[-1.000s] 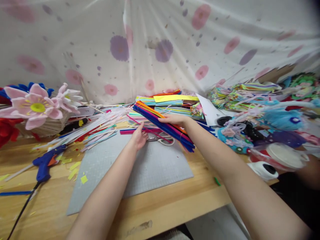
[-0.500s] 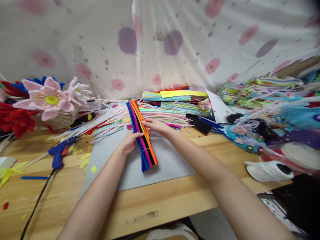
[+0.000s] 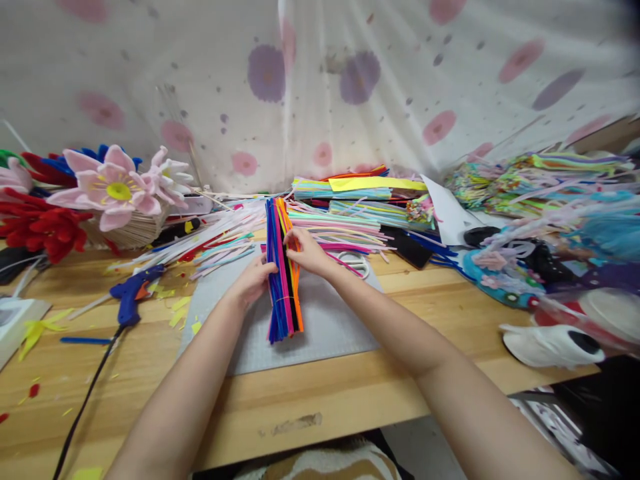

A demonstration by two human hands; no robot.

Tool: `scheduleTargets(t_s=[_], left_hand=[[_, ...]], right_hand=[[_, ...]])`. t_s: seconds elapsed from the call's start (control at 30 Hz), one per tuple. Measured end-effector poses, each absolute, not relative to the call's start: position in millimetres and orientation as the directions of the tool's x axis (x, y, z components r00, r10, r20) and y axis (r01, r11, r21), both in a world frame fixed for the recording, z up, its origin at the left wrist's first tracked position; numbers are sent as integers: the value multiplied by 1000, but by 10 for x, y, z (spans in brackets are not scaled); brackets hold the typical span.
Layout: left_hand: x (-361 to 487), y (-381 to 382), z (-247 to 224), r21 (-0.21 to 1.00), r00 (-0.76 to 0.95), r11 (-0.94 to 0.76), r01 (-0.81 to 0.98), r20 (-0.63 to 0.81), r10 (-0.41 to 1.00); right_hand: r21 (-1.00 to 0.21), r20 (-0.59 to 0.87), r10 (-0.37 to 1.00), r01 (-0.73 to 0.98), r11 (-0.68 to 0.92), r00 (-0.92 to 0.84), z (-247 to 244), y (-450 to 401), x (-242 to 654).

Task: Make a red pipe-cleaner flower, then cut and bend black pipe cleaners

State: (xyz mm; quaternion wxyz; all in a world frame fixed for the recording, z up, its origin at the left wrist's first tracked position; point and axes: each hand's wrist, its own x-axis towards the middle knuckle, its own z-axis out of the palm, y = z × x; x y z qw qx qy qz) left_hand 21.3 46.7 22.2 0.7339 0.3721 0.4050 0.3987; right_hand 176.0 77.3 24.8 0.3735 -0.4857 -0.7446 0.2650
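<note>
LEFT HAND (image 3: 256,281): closed round the left side of the pipe-cleaner bundle (image 3: 283,287), thumb across its front
RIGHT HAND (image 3: 301,250): bent inward, fingertips pinching its right edge
BUNDLE: near-upright in view, above the grey mat (image 3: 330,320)

bundle (image 3: 284,287): blue, magenta, black, orange | glue gun (image 3: 131,293): blue, orange trigger | curtain (image 3: 200,60): white, pink-purple floral

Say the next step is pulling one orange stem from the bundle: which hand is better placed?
Right, probably. The right hand has its fingers at the orange side of the bundle. The left hand grips the blue side, so it seems better suited to steadying.
</note>
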Motion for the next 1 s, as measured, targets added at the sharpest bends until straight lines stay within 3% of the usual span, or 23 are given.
scheduleTargets(t_s=[0.17,0.33,0.43,0.67,0.83,1.0], left_hand=[[194,460,232,871,321,410,-270,-320,891],[195,461,216,868,269,405,-287,-332,904],[168,445,193,868,276,386,-313,-305,911],[59,436,142,823,268,405,-398,-318,910],[67,427,135,830,265,412,-375,-330,906],[86,400,125,828,290,421,-369,-328,899]], right_hand=[[-778,258,927,510,367,-274,204,779,1794],[-635,377,885,620,461,-272,304,660,1774],[-615,314,874,622,485,-371,331,652,1765],[-698,247,886,562,444,-394,239,683,1793],[-871,92,927,421,252,-365,245,668,1739],[-912,-7,956,394,113,-292,278,688,1696]])
